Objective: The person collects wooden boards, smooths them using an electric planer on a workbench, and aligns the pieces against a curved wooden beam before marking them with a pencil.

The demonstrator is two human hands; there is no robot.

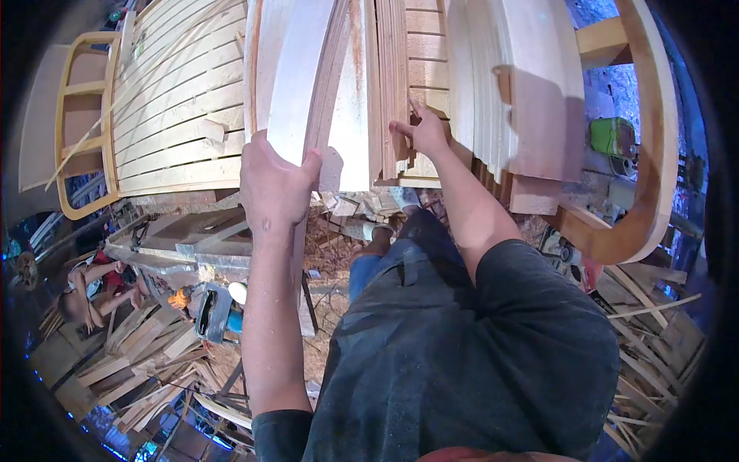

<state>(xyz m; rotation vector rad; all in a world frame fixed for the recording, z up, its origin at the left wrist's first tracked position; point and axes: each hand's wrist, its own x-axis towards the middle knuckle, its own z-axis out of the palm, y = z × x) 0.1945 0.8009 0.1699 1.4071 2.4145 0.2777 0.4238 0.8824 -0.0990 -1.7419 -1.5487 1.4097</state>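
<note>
My left hand (pixel 279 181) grips the near end of a pale wooden board (pixel 291 92), its thumb on the right side and its fingers hidden behind the end. Right of it lies another pale board (pixel 350 131). My right hand (pixel 422 132) is at the near end of a stack of thin wooden strips (pixel 392 85), with thumb and index finger apart at their edge; its other fingers are hidden. The boards and strips rest on a slatted wooden surface (pixel 181 100). Farther right stands a stack of wide planks (pixel 539 92).
Curved wooden frames stand at the left (pixel 112 115) and right (pixel 654 154). A green container (pixel 613 137) is at the right. Wood scraps (pixel 142 346) cover the floor, where another person (pixel 100 292) sits at the lower left near a dark toolbox (pixel 213 312).
</note>
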